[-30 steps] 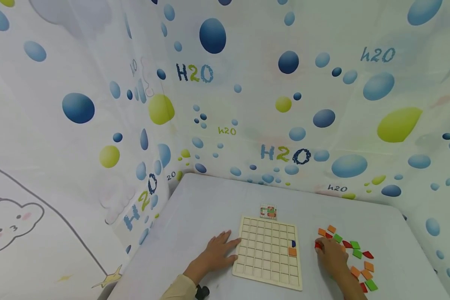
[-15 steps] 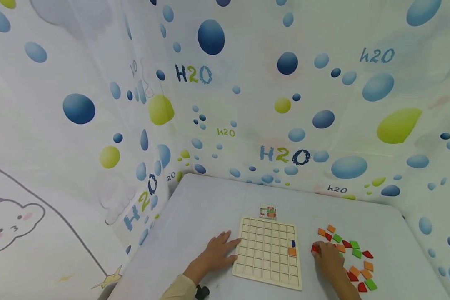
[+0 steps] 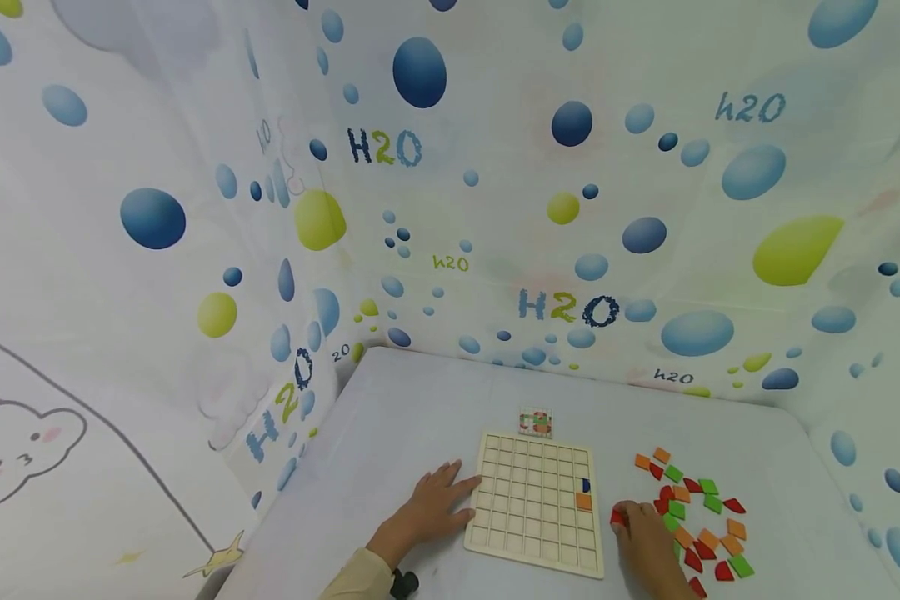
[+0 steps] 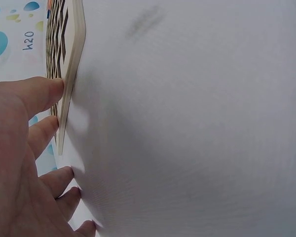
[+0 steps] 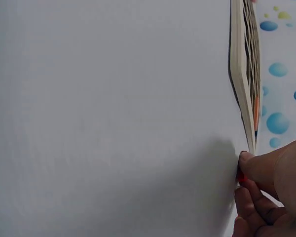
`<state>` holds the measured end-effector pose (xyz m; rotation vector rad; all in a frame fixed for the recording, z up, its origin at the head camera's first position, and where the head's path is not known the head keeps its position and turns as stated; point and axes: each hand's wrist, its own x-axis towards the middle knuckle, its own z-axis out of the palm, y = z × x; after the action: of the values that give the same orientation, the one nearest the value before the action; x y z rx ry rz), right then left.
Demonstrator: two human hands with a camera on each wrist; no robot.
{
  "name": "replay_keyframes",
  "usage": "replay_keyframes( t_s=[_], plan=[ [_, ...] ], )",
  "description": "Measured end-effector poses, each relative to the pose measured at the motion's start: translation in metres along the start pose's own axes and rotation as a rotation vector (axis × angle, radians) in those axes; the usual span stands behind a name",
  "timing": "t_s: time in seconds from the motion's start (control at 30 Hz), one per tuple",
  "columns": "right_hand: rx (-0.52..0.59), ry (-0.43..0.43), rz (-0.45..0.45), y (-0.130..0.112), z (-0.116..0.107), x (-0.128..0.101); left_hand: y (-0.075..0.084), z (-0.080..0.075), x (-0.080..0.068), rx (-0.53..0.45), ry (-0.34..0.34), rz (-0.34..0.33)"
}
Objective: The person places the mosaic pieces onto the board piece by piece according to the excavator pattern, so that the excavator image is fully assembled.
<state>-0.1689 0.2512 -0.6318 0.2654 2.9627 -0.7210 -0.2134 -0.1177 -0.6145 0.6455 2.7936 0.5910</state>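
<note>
**GRID BOARD: L HAND BRACES, R HAND PINCHES RED PC.**

Far L to near L: table [image 3: 420, 400] runs open-topped under all pcs. Dark object [image 3: 404, 584] lies beside sleeve [image 3: 356, 577]; ID unclear.

L hand [image 3: 433, 505]: fingers spread, thumb + index touching board's L edge, other fingertips down on table. Prob. steadies board vs. sliding; light contact looks sufficient.

Board [image 3: 534, 503]: flat on table, between hands, so both reach it. Picture card [image 3: 536, 422] sits at far edge, prob. so it can be viewed w/o covering cells. R-most column holds dark blue pc. [image 3: 587, 485] and, next cell nearer, orange tile [image 3: 584, 502]; cell walls should limit drift.

Red pc. [image 3: 617, 517]: just R of board, apart from it, pinched btwn thumb and fingers of R hand [image 3: 647, 542]. Pinch suits a small, thin part. Outline mostly hidden; table contact: can't tell.

Loose pcs. [image 3: 736, 529]: orange, green, red, scattered far R to near R, mostly flat; prob. kept this side for R-hand reach.
</note>
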Motion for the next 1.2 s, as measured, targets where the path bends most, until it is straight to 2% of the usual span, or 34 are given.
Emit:
replay_keyframes(
  t_s=[0.2,0.43,0.73,1.03,1.2],
  plan=[
    [0.014,0.019,-0.007,-0.014,0.004,-0.006,0.000,0.000,0.000,0.005,-0.006,-0.008],
    [-0.064,0.035,-0.131,-0.026,0.012,-0.011,-0.003,0.000,0.002,0.011,-0.001,-0.002],
    [-0.125,0.052,-0.197,-0.029,0.014,-0.018,-0.002,0.002,0.002,-0.001,-0.006,-0.013],
    [-0.069,0.011,-0.161,-0.033,0.010,-0.016,-0.003,0.003,0.001,-0.014,0.002,-0.009],
    [-0.049,0.021,-0.171,-0.034,0.008,-0.018,-0.005,0.006,0.002,-0.006,0.002,-0.015]
  ],
)
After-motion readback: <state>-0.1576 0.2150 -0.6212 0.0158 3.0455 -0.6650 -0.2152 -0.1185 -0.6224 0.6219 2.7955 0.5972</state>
